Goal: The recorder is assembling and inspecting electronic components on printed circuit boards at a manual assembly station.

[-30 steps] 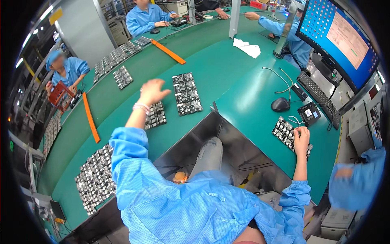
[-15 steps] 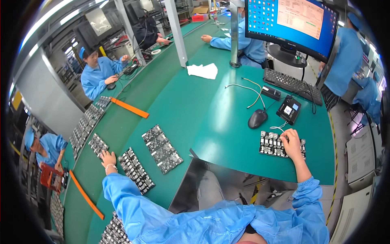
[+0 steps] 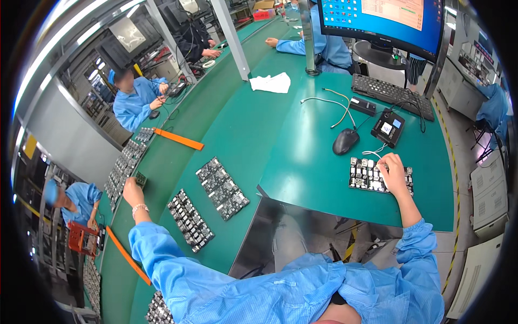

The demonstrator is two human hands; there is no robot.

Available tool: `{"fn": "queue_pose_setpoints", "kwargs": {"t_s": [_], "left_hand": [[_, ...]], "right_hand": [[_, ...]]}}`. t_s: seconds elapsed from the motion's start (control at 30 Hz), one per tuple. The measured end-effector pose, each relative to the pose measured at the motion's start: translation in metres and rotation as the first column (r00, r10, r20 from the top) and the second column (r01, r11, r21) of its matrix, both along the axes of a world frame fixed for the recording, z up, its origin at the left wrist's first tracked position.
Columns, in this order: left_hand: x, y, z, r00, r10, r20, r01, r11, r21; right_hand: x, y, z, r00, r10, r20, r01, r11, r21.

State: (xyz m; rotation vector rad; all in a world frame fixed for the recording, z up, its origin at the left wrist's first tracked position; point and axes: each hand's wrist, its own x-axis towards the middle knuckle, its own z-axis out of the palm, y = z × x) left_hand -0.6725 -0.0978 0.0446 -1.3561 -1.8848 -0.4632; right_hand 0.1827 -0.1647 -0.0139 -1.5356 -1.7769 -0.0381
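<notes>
The person has two hands at work. The left hand (image 3: 133,191) reaches far out to the left, with the back of the hand up and the fingers bent. It pinches one small dark circuit board (image 3: 141,180), which is tipped up just past the fingers. One pale beaded bracelet (image 3: 141,209) goes around that wrist.

The right hand (image 3: 393,171) is on the other side, and its arm is bent. Its fingers curl down onto one black circuit board with rows of silver blocks (image 3: 367,175), which lies flat on the smooth green worktop (image 3: 302,178). I cannot tell if those fingers are pinching something. One thin white cable (image 3: 372,153) runs up close to them.

Between the hands lie two more boards, side by side: one long black board with silver bumps (image 3: 190,220) and one flatter black-and-grey board (image 3: 222,188). Two long, flat orange strips (image 3: 179,139) lie to the left.

Past the right hand there are one black mouse (image 3: 346,141), one black box with pale labels (image 3: 389,127), one black keyboard (image 3: 391,96) and one big black screen (image 3: 380,21). One crumpled white cloth (image 3: 271,82) lies near a grey metal post (image 3: 229,38).
</notes>
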Motion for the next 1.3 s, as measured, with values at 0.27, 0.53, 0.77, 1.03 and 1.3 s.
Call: {"fn": "queue_pose_setpoints", "kwargs": {"t_s": [0.27,0.53,0.77,1.03,1.3], "left_hand": [[0.089,0.035,0.121,0.911,-0.335,0.242,0.312,0.941,0.127],[0.246,0.072,0.147,0.673,-0.734,-0.093,0.734,0.645,0.215],[0.368,0.081,0.028,0.538,-0.824,-0.18,0.827,0.557,-0.074],[0.382,0.077,-0.049,0.54,-0.841,-0.014,0.794,0.515,-0.323],[0.381,0.087,-0.059,0.577,-0.793,0.193,0.803,0.508,-0.312]], "right_hand": [[0.003,-0.005,0.0,0.999,-0.038,0.034,0.037,0.999,0.012],[0.0,0.008,-0.008,0.999,-0.041,0.027,0.041,0.999,-0.003],[0.007,0.003,-0.012,0.997,-0.064,0.03,0.065,0.998,-0.02],[0.003,-0.001,-0.011,0.996,-0.082,0.016,0.083,0.995,-0.062],[0.007,0.002,-0.012,0.997,-0.072,0.024,0.073,0.995,-0.064]]}}
